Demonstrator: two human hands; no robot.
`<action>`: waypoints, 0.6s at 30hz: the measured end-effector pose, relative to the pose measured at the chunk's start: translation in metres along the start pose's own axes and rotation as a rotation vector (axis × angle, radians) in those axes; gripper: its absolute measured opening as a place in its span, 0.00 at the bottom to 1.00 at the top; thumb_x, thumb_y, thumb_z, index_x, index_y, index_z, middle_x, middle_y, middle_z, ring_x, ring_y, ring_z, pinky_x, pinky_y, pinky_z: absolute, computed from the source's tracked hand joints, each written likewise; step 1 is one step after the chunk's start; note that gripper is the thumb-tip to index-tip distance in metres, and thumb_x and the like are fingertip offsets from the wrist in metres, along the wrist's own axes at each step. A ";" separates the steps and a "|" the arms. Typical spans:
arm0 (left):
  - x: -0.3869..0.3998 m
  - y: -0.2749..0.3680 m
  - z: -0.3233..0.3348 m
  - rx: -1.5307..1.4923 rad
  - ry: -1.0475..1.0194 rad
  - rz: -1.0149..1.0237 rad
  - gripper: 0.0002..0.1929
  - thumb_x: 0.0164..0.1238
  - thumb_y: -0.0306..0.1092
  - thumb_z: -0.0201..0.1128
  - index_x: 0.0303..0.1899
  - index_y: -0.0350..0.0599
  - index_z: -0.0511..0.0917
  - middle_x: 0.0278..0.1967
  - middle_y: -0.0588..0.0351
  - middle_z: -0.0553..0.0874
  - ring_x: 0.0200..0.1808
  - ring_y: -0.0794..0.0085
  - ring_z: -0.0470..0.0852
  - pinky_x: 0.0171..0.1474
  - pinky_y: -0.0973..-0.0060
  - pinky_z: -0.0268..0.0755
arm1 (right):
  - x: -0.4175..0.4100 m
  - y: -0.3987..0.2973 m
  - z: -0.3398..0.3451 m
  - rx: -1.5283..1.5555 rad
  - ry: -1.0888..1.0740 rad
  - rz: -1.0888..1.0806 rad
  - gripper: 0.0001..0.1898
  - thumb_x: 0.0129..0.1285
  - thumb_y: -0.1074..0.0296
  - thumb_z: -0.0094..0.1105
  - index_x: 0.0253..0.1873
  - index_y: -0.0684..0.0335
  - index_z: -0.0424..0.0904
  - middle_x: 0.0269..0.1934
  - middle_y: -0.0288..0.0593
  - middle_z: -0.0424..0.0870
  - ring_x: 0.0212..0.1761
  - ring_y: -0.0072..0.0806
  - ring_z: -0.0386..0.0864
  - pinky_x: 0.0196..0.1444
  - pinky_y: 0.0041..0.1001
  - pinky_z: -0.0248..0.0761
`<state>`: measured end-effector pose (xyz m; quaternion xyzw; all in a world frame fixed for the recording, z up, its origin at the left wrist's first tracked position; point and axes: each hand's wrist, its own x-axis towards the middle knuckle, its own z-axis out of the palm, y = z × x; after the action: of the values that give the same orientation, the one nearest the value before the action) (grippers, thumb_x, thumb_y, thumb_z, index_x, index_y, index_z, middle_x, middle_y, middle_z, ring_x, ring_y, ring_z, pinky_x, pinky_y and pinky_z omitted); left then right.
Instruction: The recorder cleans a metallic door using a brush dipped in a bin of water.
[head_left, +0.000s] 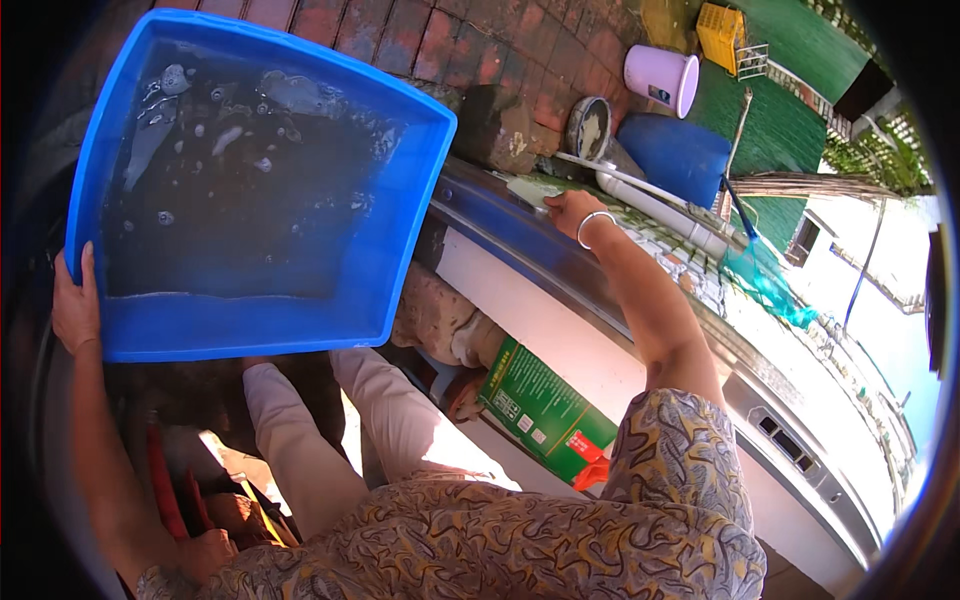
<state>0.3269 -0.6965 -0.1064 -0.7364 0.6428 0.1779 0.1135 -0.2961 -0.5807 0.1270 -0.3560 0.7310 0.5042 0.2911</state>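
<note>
A blue plastic tub, holding murky water with patches of foam, fills the upper left of the view. My left hand grips its left rim near the lower corner, thumb over the edge. Over the metal edge right of the tub, my right hand has its fingers curled, with a bracelet at the wrist. A flat pale thing lies at those fingertips; whether the hand holds it cannot be told. The tub's far left side is in shadow.
A green printed carton stands below the metal edge. Beyond are white pipes, a blue barrel, a lilac bucket, a yellow crate and a teal net. Red items lie at lower left.
</note>
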 end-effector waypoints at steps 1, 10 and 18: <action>-0.004 0.007 0.001 -0.026 0.012 0.011 0.29 0.61 0.65 0.43 0.54 0.56 0.69 0.46 0.51 0.80 0.46 0.53 0.78 0.45 0.62 0.70 | 0.008 -0.012 0.004 -0.018 0.046 0.009 0.17 0.56 0.60 0.52 0.52 0.41 0.77 0.45 0.47 0.80 0.48 0.43 0.76 0.53 0.34 0.68; -0.018 0.016 -0.048 -0.084 0.065 0.002 0.22 0.58 0.58 0.54 0.44 0.52 0.73 0.37 0.52 0.82 0.39 0.54 0.79 0.39 0.59 0.70 | 0.004 -0.183 0.001 0.197 0.516 -0.617 0.15 0.59 0.63 0.53 0.52 0.45 0.75 0.32 0.48 0.81 0.34 0.45 0.79 0.38 0.40 0.73; -0.013 0.027 -0.044 -0.210 0.060 -0.007 0.21 0.55 0.57 0.58 0.41 0.50 0.75 0.35 0.49 0.82 0.39 0.54 0.80 0.40 0.62 0.70 | 0.077 -0.338 0.063 2.027 -0.598 -0.007 0.17 0.64 0.62 0.50 0.58 0.49 0.71 0.18 0.32 0.64 0.12 0.17 0.57 0.12 0.19 0.50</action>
<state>0.3042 -0.7062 -0.0590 -0.7514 0.6212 0.2218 0.0168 -0.0612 -0.6190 -0.1334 0.1902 0.7078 -0.2759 0.6219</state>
